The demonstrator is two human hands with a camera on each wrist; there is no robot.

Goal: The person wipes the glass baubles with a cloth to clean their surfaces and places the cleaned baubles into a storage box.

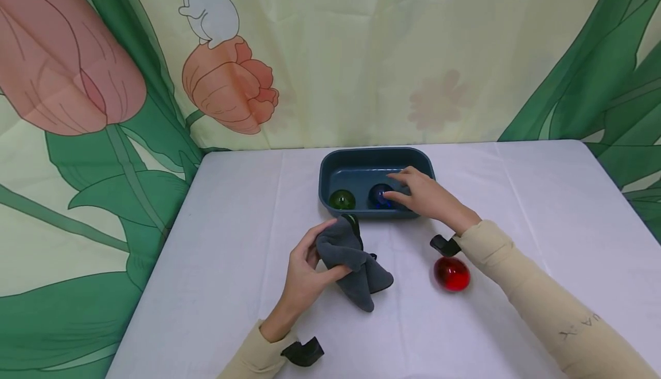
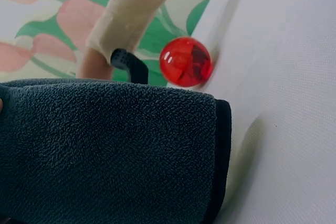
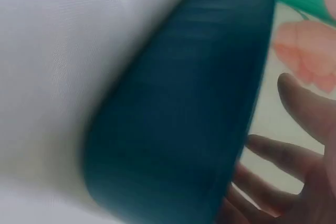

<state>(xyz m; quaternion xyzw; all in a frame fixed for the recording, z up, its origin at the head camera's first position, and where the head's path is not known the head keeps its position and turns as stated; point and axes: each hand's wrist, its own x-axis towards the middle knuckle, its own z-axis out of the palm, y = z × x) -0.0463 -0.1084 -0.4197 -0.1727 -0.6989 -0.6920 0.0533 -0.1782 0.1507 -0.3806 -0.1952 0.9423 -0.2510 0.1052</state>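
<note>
In the head view, my left hand (image 1: 303, 278) holds a dark grey cloth (image 1: 348, 250) bunched between thumb and fingers, above the table in front of a dark blue tray (image 1: 372, 214). The cloth's fuzzy face (image 2: 115, 150) fills much of the left wrist view. My right hand (image 1: 426, 195) reaches over the tray's right end with thumb and fingers spread apart. A clear blue ball (image 1: 377, 196) lies in the tray beside its thumb; whether they touch I cannot tell. Left of it in the tray sits a green ball (image 1: 342, 199). The right wrist view shows the tray's outer wall (image 3: 178, 108) beside the spread fingers (image 3: 304, 103).
A clear red ball (image 1: 452, 274) lies on the white-covered table (image 1: 248, 224), below the right wrist and its black camera mount (image 1: 445, 245). Behind the table hangs a flower-printed curtain (image 1: 335, 63).
</note>
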